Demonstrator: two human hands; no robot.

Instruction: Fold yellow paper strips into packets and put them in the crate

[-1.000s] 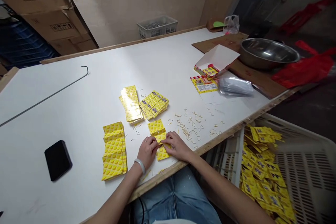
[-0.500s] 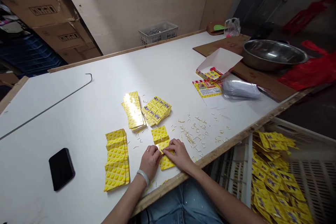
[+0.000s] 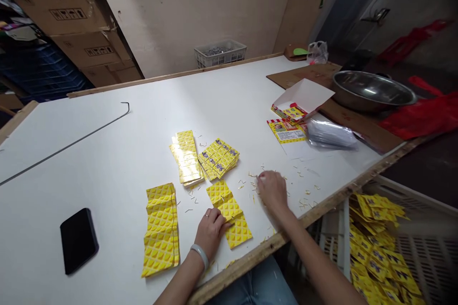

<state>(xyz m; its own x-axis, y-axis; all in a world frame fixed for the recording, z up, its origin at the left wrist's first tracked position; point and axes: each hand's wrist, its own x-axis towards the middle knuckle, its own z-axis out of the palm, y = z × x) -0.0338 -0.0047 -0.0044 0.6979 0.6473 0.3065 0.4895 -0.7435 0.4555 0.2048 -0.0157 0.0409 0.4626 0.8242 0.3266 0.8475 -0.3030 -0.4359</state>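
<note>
A yellow printed card strip with a raised-looking lattice pattern lies creased on the white table. My left hand, wearing a ring and a pale bracelet, grips its left edge with thumb and fingers. To the right, my right hand is over the small scattered paper offcuts, fingers curled together; whatever may be in them is hidden. Left of my left hand sits a stack of folded yellow strips. Behind the held strip are a pile of flat yellow strips and fanned yellow cards with blue print.
A black phone and a long hooked metal rod lie at left. Farther right are an open carton, clear plastic sleeves and a steel basin. A crate holding yellow packets stands beside the table's wooden edge.
My right hand has left the yellow card strip and moved right and away from me, over the offcuts. My left hand stays on the strip. The view has tilted up slightly.
</note>
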